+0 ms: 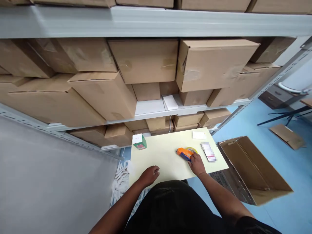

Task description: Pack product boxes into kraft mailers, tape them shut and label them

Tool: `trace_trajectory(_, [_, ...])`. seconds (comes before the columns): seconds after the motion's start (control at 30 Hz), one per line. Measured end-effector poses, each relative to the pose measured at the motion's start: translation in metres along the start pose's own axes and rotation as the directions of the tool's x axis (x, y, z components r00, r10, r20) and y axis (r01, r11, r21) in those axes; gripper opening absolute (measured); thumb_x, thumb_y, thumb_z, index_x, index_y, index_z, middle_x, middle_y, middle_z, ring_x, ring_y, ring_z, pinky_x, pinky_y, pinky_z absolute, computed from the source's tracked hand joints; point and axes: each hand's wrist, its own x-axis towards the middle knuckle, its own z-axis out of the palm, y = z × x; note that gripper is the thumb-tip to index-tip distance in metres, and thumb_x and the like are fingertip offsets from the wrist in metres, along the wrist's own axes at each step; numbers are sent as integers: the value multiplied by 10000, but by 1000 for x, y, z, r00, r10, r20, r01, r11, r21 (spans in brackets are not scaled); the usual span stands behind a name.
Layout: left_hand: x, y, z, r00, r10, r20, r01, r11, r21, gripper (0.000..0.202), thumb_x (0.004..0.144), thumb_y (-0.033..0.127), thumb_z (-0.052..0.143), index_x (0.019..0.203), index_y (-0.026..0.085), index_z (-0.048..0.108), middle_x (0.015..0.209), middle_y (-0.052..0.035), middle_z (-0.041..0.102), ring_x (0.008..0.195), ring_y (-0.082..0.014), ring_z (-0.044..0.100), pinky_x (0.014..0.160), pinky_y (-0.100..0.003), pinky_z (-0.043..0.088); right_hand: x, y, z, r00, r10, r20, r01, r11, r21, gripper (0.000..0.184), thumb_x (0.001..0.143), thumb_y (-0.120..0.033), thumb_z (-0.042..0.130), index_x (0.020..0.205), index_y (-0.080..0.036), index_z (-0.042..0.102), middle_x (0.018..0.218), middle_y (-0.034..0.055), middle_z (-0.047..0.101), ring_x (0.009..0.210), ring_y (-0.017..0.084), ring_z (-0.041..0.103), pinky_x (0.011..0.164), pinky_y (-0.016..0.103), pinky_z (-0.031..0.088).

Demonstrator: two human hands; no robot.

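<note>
The right hand [197,165] rests on the desk [165,159] towards its right edge, with the fingers closed over the near end of an orange tape dispenser [185,152]. The dispenser has a blue grip and a roll of clear, yellowish tape, and it lies flat on the desk top a little right of the middle. The left hand [151,175] lies palm down at the desk's front edge, left of centre. Its fingers are loosely curled and it holds nothing.

A small green-and-white box [139,142] stands at the far left corner. It has a pink patch on its near side, and its print is too small to read. A blank white card [199,135] lies by the far edge towards the right. A white printed sheet [209,151] lies along the right edge, just beside the dispenser; its writing is blurred and cannot be read.

An open cardboard carton [251,169] lies tipped on the blue floor [287,208] against the desk's right side, and a flattened piece of cardboard [287,136] lies further off. White paper strips [120,182] are heaped on the floor at the desk's left edge. Behind the desk, grey metal shelving [151,21] holds plain brown cartons [146,60] sealed with clear tape, none showing a readable label. A flat white box [170,102] sits between them.
</note>
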Motion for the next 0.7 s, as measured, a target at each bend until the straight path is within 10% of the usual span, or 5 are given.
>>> trace_trajectory(0.2, [-8, -6, 4, 999, -34, -11, 34, 999, 16, 205, 878, 273, 575, 1043, 210, 680, 1080, -57, 733, 959, -197, 683, 854, -286, 485, 1, 17, 25, 978, 99, 183, -85, 993, -80, 353, 890, -222, 561, 1220, -203, 685, 1475, 139, 533, 1495, 313, 330, 1242, 532, 209])
trace_trajectory(0.4, [-21, -17, 14, 993, -108, -50, 106, 993, -43, 205, 886, 277, 568, 1047, 213, 678, 1067, -52, 739, 965, -191, 683, 859, -281, 487, -8, 9, 12, 994, 85, 69, -83, 996, -33, 528, 855, -245, 539, 1381, -221, 589, 1525, 129, 479, 1496, 311, 323, 1223, 536, 244])
trace_trajectory(0.7, [-24, 24, 46, 949, -205, -241, 180, 976, -122, 212, 879, 293, 568, 1035, 220, 692, 1049, -67, 744, 970, -217, 686, 866, -307, 507, 31, 8, -17, 961, -275, 8, 260, 919, 296, 310, 875, -262, 562, 1150, -239, 704, 1158, 118, 677, 1097, 312, 632, 1016, 479, 505])
